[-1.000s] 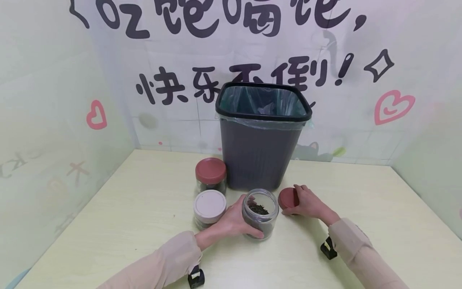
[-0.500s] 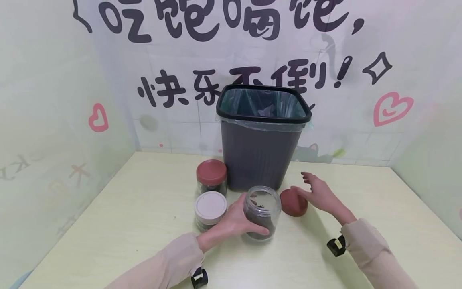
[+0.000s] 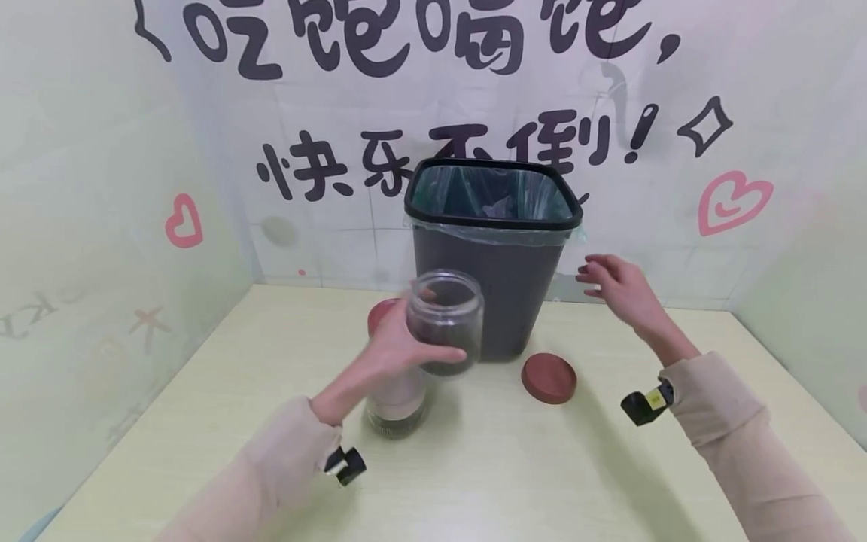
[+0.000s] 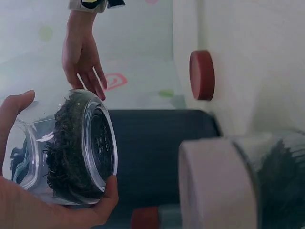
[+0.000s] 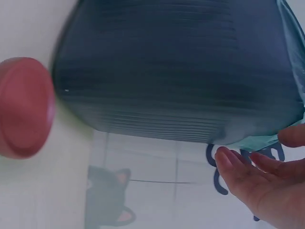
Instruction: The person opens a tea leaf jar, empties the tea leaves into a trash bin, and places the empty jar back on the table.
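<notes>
My left hand (image 3: 396,342) grips a clear, lidless jar (image 3: 447,324) and holds it above the table, in front of the bin. Dark, curly dried leaves, like loose tea, lie inside the jar (image 4: 71,143) in the left wrist view. My right hand (image 3: 626,297) is raised in the air to the right of the bin, fingers loosely bent and holding nothing. Below it, a red lid (image 3: 549,379) lies on the table. In the right wrist view my right hand (image 5: 267,186) is near the bin's lined rim, and whether it touches cannot be told.
A dark bin (image 3: 521,293) with a green liner (image 3: 497,192) stands at the back of the table (image 3: 501,467). Left of it, partly hidden by my left hand, are a white-lidded jar (image 3: 396,421) and a red-lidded jar (image 3: 381,310). Printed cloth walls surround the table.
My left hand has lifted the open jar off the table, up and to the left. My right hand has let go of the red lid and risen to the right.
</notes>
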`<action>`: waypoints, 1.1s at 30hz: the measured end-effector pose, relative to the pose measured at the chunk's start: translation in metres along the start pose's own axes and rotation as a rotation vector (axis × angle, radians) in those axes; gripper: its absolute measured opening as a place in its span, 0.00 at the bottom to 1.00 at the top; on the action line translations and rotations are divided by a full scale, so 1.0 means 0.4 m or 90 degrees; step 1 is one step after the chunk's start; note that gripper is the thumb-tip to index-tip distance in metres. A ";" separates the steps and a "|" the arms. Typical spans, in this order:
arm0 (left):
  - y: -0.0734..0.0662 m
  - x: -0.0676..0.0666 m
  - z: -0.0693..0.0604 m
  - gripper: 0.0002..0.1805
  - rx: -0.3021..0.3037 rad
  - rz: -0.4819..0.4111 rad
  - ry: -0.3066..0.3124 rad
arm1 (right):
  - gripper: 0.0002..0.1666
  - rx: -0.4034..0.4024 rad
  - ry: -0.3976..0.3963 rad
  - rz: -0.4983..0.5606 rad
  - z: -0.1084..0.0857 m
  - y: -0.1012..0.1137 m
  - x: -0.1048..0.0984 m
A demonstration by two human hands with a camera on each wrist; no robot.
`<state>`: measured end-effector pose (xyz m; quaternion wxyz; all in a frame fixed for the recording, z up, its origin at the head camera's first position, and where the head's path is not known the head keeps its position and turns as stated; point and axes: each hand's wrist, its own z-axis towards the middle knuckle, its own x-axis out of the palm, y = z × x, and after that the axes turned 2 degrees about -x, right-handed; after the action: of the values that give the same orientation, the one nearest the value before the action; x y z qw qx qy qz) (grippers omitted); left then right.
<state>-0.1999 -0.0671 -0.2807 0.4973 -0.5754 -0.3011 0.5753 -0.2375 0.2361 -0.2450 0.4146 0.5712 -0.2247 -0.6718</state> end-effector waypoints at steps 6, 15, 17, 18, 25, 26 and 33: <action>-0.036 -0.121 0.026 0.53 -0.047 0.051 -0.038 | 0.38 0.056 0.004 0.045 0.043 0.066 -0.037; -0.095 -0.239 0.080 0.54 -0.019 0.138 -0.144 | 0.47 0.084 0.024 -0.069 0.104 0.146 -0.049; -0.106 -0.253 0.098 0.52 -0.006 0.162 -0.166 | 0.47 0.084 0.035 -0.107 0.116 0.158 -0.050; -0.112 -0.258 0.107 0.52 -0.002 0.179 -0.175 | 0.48 0.085 0.038 -0.125 0.123 0.165 -0.051; -0.152 -0.276 0.179 0.51 0.037 0.290 -0.217 | 0.46 0.094 0.043 -0.214 0.162 0.191 -0.056; -0.158 -0.278 0.189 0.51 0.040 0.302 -0.222 | 0.45 0.095 0.045 -0.223 0.167 0.194 -0.056; -0.200 -0.279 0.246 0.51 0.078 0.383 -0.244 | 0.33 0.095 0.062 -0.262 0.198 0.202 -0.053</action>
<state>-0.2940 -0.1216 -0.1514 0.2737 -0.4894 -0.1713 0.8101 -0.2888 0.1949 -0.1506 0.2356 0.6659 -0.1325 -0.6954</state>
